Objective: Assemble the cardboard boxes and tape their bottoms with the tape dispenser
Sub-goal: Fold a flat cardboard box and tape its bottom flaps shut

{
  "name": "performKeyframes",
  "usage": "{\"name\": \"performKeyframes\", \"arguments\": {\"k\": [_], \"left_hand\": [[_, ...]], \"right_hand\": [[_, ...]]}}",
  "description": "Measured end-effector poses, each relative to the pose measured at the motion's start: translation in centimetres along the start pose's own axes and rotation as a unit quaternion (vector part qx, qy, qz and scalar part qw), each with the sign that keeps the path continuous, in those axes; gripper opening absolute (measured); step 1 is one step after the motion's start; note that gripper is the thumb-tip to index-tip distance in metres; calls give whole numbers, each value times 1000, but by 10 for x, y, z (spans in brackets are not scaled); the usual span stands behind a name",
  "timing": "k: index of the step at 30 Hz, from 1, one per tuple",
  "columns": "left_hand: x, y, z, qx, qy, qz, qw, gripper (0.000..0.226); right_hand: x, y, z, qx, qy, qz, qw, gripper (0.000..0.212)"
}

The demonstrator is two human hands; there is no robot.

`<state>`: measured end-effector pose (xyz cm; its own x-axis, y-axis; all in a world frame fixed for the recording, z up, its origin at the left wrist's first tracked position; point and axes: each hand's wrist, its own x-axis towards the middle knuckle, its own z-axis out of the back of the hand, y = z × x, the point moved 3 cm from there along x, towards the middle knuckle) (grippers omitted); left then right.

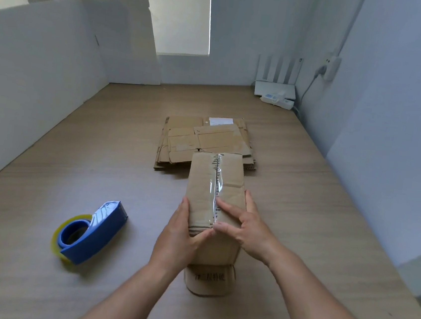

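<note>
Flat-fingered left hand [180, 230] and right hand [245, 228] press clear tape [217, 186] onto the brown cardboard box [202, 176] (bottom-sealing step); next, probably setting it aside for another

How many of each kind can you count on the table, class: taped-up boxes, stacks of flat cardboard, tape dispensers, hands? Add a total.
Taped-up box: 1
Stack of flat cardboard: 1
Tape dispenser: 1
Hands: 2, the left hand and the right hand
Total: 5
</note>
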<state>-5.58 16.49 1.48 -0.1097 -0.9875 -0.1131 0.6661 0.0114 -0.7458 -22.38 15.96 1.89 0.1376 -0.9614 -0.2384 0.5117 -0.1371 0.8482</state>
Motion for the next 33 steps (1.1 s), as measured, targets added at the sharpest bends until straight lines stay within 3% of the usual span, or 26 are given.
{"name": "performKeyframes", "arguments": {"k": [4, 7, 10, 15, 19, 23, 27, 30, 33], "left_hand": [[3, 6, 6, 10, 63, -5, 998, 98], [1, 10, 12, 1, 41, 19, 999, 87], [-3, 6, 12, 15, 7, 26, 1000, 82], [9, 12, 21, 7, 63, 24, 998, 78], [18, 53, 56, 62, -54, 94, 992, 90], [25, 120, 85, 174, -160, 160, 958, 77], [29, 168, 99, 221, -89, 315, 919, 53], [36, 180, 103, 257, -64, 321, 909, 32], [40, 192, 109, 247, -54, 330, 909, 33]], "right_hand": [[1, -7, 7, 7, 12, 26, 1000, 51], [6, -5, 2, -54, -15, 72, 996, 47], [9, -5, -3, -112, -16, 79, 990, 59], [17, -10, 5, -164, -22, 76, 983, 64], [27, -11, 8, -179, -20, 77, 981, 61], [34, -11, 13, -195, -15, 78, 978, 62], [34, -11, 14, -199, -16, 83, 976, 62], [32, -9, 14, -199, -15, 82, 976, 62], [32, -8, 13, -202, -17, 78, 976, 62]]}}
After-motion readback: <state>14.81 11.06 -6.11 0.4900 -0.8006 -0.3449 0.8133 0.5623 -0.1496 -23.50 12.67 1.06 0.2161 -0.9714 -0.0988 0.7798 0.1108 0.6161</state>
